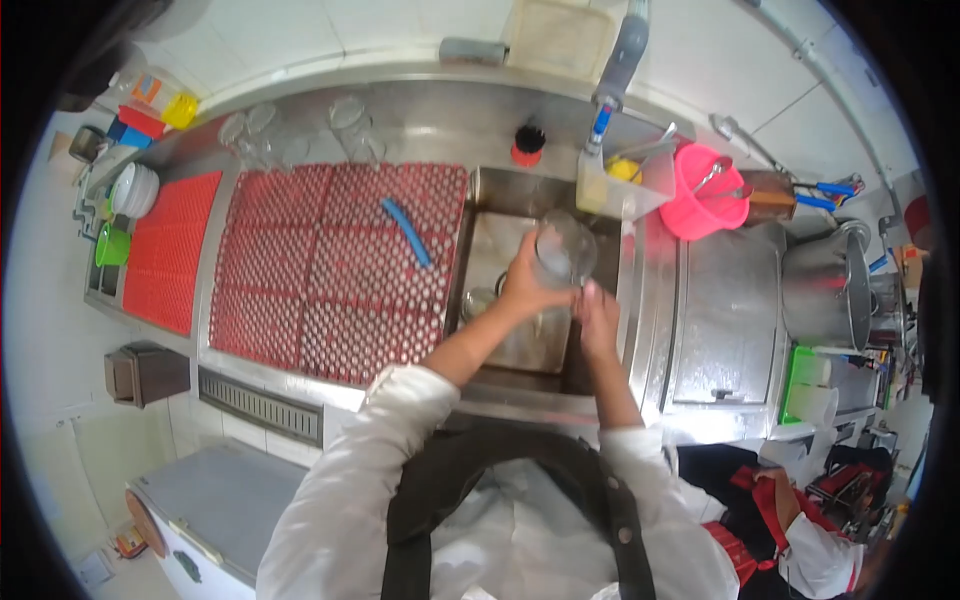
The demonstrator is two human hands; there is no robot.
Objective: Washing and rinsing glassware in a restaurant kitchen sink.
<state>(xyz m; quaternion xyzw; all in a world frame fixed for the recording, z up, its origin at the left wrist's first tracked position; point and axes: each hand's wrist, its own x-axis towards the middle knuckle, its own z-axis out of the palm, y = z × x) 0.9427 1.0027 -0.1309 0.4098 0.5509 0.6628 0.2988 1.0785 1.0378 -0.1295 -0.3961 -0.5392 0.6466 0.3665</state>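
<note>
Over the metal sink (525,379), both hands hold a clear glass pitcher or jug (568,247). My left hand (529,289) supports its side from the left. My right hand (598,315) grips it low on the right, seemingly at the handle. Beneath my left forearm, another clear glass vessel (477,301) lies in the sink, partly hidden. A blue tube-like piece (406,232) rests on the red perforated mat (300,262) left of the sink.
Glass jugs (349,124) stand behind the mat. A black-bristled brush (529,144), a plastic bin (626,184) and a pink bucket (705,193) line the sink's back and right. Farther right is a large metal pot (825,289). A co-worker (787,517) is at lower right.
</note>
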